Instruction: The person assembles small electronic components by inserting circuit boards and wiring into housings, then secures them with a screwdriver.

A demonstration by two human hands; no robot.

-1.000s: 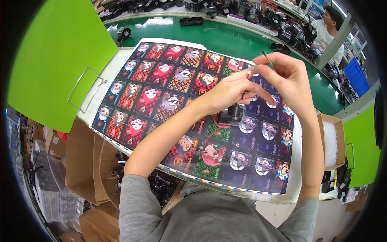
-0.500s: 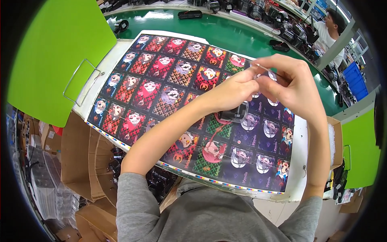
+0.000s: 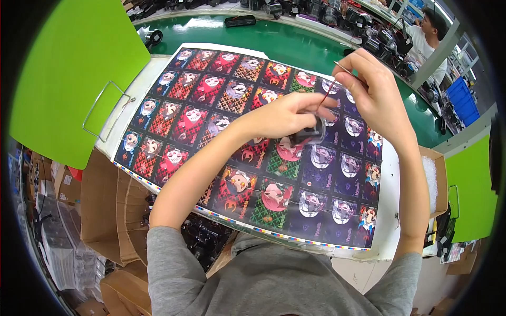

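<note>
My right hand [image 3: 373, 87] is raised over the far right of a printed sheet [image 3: 224, 87]. Its thumb and fingers pinch a thin metal rod [image 3: 341, 67], whose pointed tip sticks out to the left. A thin red wire [image 3: 328, 94] runs down from these fingers toward my left hand [image 3: 290, 113]. The left fingers are stretched out and spread beside the wire, slightly blurred. Just below them is a small round black device with a clear cover [image 3: 312, 135], smeared by motion; whether it touches the sheet I cannot tell.
The sheet, covered with rows of cartoon character cards, lies on a white board [image 3: 387, 210]. Beyond runs a green bench [image 3: 295, 39] with black devices along its far edge. Cardboard boxes [image 3: 105, 210] stand at left. Another person [image 3: 426, 45] is at the far right.
My hands have drawn apart: the right rose, and the left moved left and spread its fingers. The red wire now shows between them. The black device has shifted slightly upward.
</note>
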